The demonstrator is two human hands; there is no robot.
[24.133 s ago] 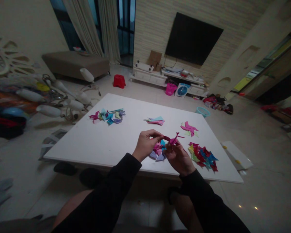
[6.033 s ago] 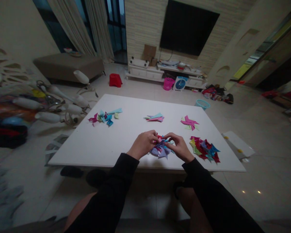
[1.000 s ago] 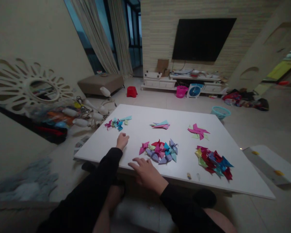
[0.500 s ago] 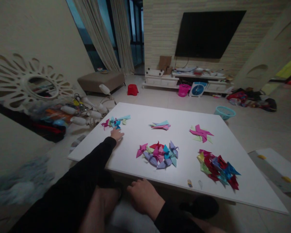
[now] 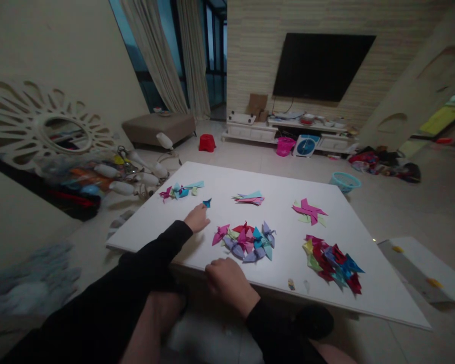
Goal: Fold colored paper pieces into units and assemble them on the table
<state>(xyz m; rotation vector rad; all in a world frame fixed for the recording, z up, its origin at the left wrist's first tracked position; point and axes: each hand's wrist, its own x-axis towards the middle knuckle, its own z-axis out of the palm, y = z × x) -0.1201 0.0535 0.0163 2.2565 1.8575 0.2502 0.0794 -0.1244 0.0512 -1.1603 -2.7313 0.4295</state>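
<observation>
My left hand (image 5: 197,218) reaches over the table and pinches a small blue folded-paper crane (image 5: 207,203) at its fingertips. Behind it, at the far left, lies a loose group of pink, green and blue paper cranes (image 5: 180,191). My right hand (image 5: 227,283) is curled closed at the table's near edge, palm down; its fingertips are hidden, so what it may hold cannot be seen. Just beyond that hand is a round cluster of paper cranes (image 5: 246,241) in pink, red, blue and lilac.
The white table (image 5: 167,227) also bears a stack of folded paper strips (image 5: 249,198), a pink and green pinwheel shape (image 5: 309,210), a shiny pile of paper cranes (image 5: 333,263) and two small bits near the edge. A blue basket (image 5: 346,181) stands on the floor beyond.
My left hand has moved right, away from the far-left group, and now carries the blue crane. My right hand has risen slightly towards the table edge. The view has tilted a little.
</observation>
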